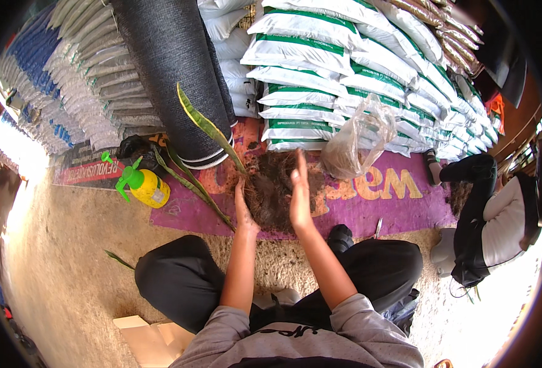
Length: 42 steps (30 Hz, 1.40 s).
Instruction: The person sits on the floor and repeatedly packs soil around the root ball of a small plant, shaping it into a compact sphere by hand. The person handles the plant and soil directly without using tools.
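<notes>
A heap of dark soil (272,196) lies on the purple banner in front of me, between my two hands. My left hand (243,208) stands on edge along the heap's left side, fingers stretched out. Across from it my right hand (300,193) is held upright with its palm facing the soil, fingers extended. From the soil by my left fingertips rises a tall yellow-edged snake plant leaf (204,122), leaning left. More snake plant leaves (191,183) lie slanting on the banner left of my left hand. Soil hides the base of the upright leaf.
Left stands a yellow-green pump sprayer (145,185). A clear plastic bag (360,138) with brown contents sits right of the soil. Behind are a black roll (173,73) and stacked white-green sacks (304,55). Scissors (379,227) lie right; another person (497,214) sits far right. Cardboard (145,340) lies lower left.
</notes>
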### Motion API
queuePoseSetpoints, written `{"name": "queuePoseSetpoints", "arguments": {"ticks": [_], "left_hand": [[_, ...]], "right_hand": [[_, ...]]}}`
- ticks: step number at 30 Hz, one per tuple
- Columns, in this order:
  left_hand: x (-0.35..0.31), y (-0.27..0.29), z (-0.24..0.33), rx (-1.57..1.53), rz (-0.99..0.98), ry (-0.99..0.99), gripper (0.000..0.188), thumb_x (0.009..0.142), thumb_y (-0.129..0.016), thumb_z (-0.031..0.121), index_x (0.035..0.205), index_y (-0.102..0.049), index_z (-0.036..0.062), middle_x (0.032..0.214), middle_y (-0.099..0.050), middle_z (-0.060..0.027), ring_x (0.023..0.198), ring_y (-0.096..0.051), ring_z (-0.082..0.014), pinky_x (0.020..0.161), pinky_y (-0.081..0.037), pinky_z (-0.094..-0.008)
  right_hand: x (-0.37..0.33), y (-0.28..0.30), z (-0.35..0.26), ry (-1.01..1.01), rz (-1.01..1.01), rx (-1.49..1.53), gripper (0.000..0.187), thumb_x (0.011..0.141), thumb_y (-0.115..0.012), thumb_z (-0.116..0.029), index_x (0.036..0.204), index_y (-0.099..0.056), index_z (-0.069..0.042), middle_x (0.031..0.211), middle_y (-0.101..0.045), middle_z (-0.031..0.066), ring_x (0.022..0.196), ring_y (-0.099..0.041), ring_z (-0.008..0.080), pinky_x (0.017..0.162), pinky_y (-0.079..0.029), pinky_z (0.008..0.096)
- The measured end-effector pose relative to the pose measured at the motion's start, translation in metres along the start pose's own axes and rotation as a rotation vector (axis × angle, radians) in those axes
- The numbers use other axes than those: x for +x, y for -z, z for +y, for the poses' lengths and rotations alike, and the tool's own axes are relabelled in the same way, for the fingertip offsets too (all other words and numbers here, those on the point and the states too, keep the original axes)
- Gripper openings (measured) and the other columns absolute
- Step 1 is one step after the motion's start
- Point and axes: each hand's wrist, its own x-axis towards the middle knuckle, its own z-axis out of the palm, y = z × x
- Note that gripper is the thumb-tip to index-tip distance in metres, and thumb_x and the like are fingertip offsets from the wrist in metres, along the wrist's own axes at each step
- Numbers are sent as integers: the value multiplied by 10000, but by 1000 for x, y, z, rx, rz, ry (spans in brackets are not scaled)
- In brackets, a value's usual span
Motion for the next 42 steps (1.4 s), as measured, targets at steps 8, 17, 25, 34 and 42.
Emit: {"name": "queuePoseSetpoints", "arguments": {"ticks": [8, 17, 25, 34, 42], "left_hand": [[-6, 6, -25, -22, -75, 55, 408, 958, -403, 351, 1226, -495, 57, 1173, -558, -89, 1024, -567, -201, 894, -459, -360], [3, 31, -16, 305, 189, -57, 449, 918, -487, 384, 1200, -539, 39, 1182, -559, -76, 1047, -554, -192, 867, -445, -316], [-11, 13, -33, 534, 328, -296, 590, 879, -589, 318, 1303, -415, -53, 1279, -483, -154, 1161, -472, -223, 977, -360, -310], [-12, 14, -15, 94, 30, -92, 377, 946, -435, 330, 1138, -555, 28, 1032, -622, -68, 885, -612, -164, 799, -483, -291], [-12, 10, -8, 319, 201, -79, 504, 913, -468, 417, 1242, -499, 37, 1170, -568, -80, 1031, -566, -196, 878, -447, -330]], "right_hand": [[0, -13, -14, 44, -245, -567, 708, 921, -302, -526, 1464, -81, -129, 1508, -6, 192, 1387, 20, 378, 1055, 31, 588], [8, 4, -35, -52, 10, -396, 606, 959, -236, -475, 1450, -171, -125, 1509, -41, 177, 1388, 12, 370, 1053, 60, 575], [-8, -12, 4, -86, -37, -384, 592, 964, -290, -417, 1452, -147, -114, 1501, -98, 179, 1377, -83, 390, 1054, -21, 600], [-6, -6, -9, 128, -138, -232, 680, 943, -195, -511, 1439, -143, -49, 1500, -123, 160, 1392, -93, 307, 1106, -61, 443], [4, 4, 4, -260, -90, 918, 719, 896, -208, -645, 1462, -134, -207, 1469, -249, 111, 1179, -457, 294, 997, -309, 484]]}}
